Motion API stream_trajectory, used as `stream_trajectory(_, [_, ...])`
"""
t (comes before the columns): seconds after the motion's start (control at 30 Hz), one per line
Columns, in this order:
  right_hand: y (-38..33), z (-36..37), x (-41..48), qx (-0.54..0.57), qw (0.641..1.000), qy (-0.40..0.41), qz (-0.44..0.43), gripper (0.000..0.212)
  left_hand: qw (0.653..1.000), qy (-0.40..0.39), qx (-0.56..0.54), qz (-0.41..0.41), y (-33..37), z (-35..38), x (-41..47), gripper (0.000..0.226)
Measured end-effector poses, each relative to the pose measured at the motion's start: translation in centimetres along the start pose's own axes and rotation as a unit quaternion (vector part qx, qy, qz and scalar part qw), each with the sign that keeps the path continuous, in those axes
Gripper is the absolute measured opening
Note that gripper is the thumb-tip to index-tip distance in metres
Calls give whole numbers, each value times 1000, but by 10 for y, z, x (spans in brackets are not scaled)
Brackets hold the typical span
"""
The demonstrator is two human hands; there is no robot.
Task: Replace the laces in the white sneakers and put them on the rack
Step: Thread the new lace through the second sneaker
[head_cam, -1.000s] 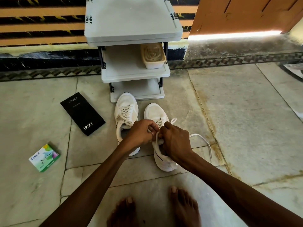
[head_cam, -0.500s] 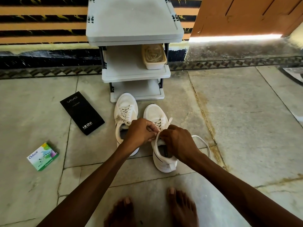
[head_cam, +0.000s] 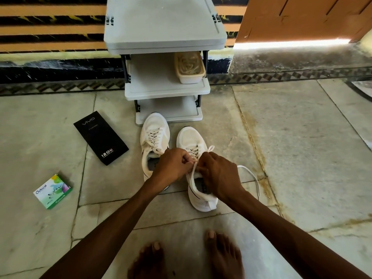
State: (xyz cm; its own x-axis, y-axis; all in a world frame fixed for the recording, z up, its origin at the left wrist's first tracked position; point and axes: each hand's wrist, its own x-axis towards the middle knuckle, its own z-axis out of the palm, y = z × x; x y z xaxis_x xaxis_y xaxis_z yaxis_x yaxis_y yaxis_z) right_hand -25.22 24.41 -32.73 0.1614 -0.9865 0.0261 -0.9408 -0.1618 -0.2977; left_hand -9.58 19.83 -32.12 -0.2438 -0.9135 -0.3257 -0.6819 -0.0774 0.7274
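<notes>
White sneaker (head_cam: 189,137) — toe toward rack (head_cam: 157,86)

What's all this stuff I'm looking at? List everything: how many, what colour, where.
left sneaker: 1, white, on the floor at the foot of the rack, laced
right sneaker: 1, white, beside it, under both hands
lace: 1, white, loose loop on the floor right of the right sneaker
rack: 1, grey, three shelves, by the wall
tub: 1, cream, right side of the middle shelf
black box: 1, black, floor left of the sneakers
small box: 1, green and white, floor far left
door: 1, orange-brown, upper right
feet: 2, bare, bottom edge
left hand: 1, pinches the lace
right hand: 1, pinches the lace
</notes>
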Motion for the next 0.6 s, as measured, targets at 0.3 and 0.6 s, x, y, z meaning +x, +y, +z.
stream_trajectory(0.3, [1,-2,-5,84,988,-32,129,57,928,200,284,137,4,-57,14,13])
stream_trajectory(0.6, [1,-1,-4,95,985,-38,141,56,810,-48,-583,-38,41,-65,1,7])
